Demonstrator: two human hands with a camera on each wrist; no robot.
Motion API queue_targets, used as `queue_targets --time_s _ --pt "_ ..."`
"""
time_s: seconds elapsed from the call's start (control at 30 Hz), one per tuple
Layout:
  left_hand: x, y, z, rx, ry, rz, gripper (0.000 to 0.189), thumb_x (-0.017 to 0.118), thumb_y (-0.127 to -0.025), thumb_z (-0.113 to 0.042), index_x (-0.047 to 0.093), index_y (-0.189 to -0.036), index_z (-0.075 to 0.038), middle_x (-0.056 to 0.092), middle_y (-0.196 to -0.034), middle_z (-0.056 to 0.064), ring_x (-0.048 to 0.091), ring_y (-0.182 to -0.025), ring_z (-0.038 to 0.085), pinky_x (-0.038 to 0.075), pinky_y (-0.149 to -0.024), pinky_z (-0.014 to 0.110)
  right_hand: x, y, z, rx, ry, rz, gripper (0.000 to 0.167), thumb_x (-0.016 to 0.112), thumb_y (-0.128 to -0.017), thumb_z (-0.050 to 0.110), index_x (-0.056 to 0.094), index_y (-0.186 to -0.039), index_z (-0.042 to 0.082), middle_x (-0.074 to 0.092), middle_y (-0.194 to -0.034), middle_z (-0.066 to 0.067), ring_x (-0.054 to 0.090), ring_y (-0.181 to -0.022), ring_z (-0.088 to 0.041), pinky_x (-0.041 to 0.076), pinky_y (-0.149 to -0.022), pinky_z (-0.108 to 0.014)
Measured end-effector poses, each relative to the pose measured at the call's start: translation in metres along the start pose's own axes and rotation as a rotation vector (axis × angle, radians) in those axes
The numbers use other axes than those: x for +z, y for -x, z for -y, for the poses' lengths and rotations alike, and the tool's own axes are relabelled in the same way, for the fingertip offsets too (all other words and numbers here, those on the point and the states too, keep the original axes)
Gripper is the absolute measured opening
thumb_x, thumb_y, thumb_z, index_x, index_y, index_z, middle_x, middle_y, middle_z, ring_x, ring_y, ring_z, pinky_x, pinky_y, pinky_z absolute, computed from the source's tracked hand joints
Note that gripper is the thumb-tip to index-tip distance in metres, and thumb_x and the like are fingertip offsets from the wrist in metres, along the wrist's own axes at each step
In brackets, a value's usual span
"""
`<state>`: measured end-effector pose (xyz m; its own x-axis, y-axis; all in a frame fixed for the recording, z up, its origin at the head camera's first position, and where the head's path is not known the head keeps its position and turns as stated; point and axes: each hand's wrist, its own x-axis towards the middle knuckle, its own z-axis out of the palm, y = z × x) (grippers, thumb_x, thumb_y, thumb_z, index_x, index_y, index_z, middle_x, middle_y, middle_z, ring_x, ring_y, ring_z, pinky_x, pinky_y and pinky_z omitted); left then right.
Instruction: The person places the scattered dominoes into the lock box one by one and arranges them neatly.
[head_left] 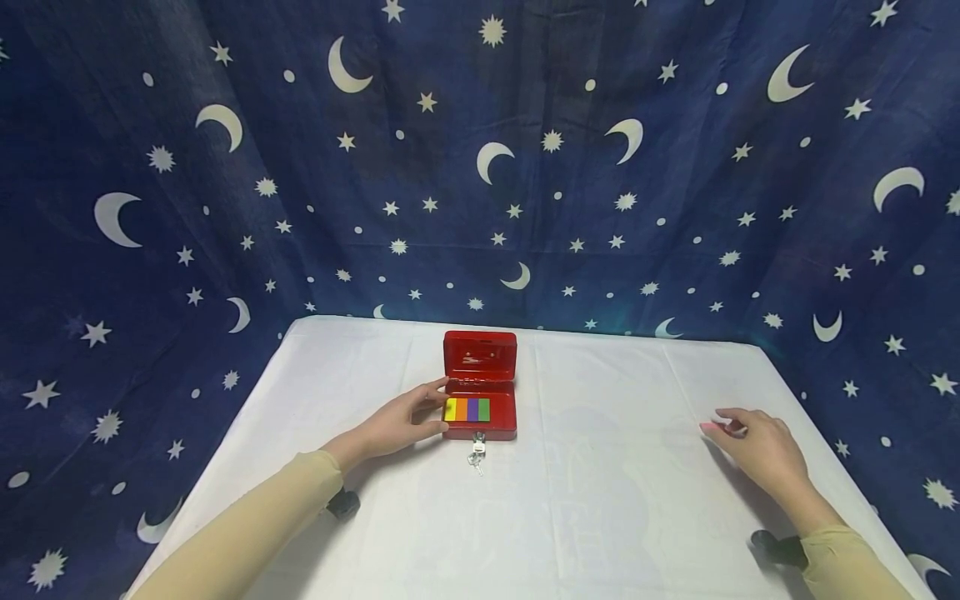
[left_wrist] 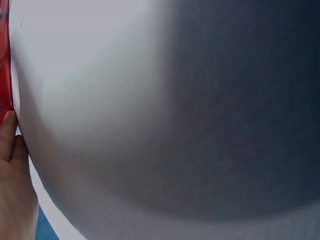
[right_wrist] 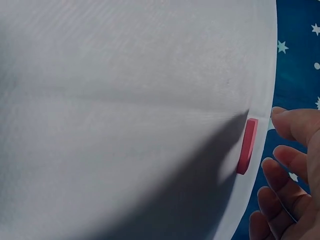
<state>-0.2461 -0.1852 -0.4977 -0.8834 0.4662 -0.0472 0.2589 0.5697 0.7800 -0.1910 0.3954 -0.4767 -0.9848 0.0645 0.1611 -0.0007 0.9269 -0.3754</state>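
Note:
A small red metal cash box (head_left: 507, 417) stands on the table with its lid (head_left: 480, 358) raised. Inside lie several flat coloured blocks (head_left: 467, 409), yellow, orange, purple and green, side by side. A padlock with keys (head_left: 477, 451) hangs at the box's front. My left hand (head_left: 411, 419) touches the box's left side, thumb near the front corner and index finger near the back. Over at the table's right, my right hand (head_left: 759, 447) hovers beside a pink block (right_wrist: 248, 146). In the right wrist view its loosely bent fingers are apart from that block.
A white cloth (head_left: 585, 492) covers the table. Behind it and at both sides hangs a dark blue curtain (head_left: 450, 167) with moons and stars. Dark wrist-worn devices show under the left sleeve (head_left: 343, 504) and the right sleeve (head_left: 780, 548).

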Motion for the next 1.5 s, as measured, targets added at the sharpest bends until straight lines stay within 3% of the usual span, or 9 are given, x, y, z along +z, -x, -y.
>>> queue_targets --time_s 0.47,0.63,1.1,1.5 --pt "0.000 0.000 0.001 -0.024 -0.003 -0.003 0.049 0.076 -0.090 -0.050 0.059 -0.132 -0.031 0.030 -0.162 -0.024 0.039 -0.146 0.012 0.030 -0.118 0.057 0.001 0.002 -0.012 0.057 0.026 0.018 0.066 0.073 -0.092 0.048 0.060 -0.128 -0.006 0.064 -0.110 -0.032 0.054 -0.100 -0.049 0.045 -0.079 -0.064" --pt "0.001 0.000 0.002 -0.029 -0.015 -0.011 0.048 0.076 -0.090 -0.051 0.059 -0.130 -0.032 0.031 -0.160 -0.026 0.040 -0.144 0.010 0.030 -0.119 0.055 0.000 0.004 -0.014 0.081 0.040 0.006 0.063 0.074 -0.091 0.045 0.062 -0.125 -0.007 0.066 -0.103 -0.027 0.056 -0.094 -0.046 0.046 -0.072 -0.059" --pt "0.001 0.000 0.000 -0.036 -0.042 -0.020 0.051 0.075 -0.088 -0.056 0.058 -0.131 -0.033 0.032 -0.161 -0.022 0.037 -0.147 0.012 0.030 -0.118 0.058 -0.004 0.001 -0.013 0.157 0.062 0.102 0.081 0.067 -0.090 0.063 0.061 -0.125 -0.010 0.064 -0.109 -0.033 0.056 -0.094 -0.050 0.047 -0.073 -0.062" --pt "0.001 0.001 -0.001 -0.023 -0.040 -0.018 0.050 0.074 -0.090 -0.054 0.058 -0.131 -0.032 0.031 -0.163 -0.020 0.038 -0.147 0.015 0.030 -0.118 0.059 -0.001 -0.002 -0.011 0.157 0.074 0.102 0.086 0.067 -0.088 0.066 0.059 -0.125 -0.011 0.064 -0.110 -0.034 0.056 -0.094 -0.051 0.048 -0.070 -0.061"
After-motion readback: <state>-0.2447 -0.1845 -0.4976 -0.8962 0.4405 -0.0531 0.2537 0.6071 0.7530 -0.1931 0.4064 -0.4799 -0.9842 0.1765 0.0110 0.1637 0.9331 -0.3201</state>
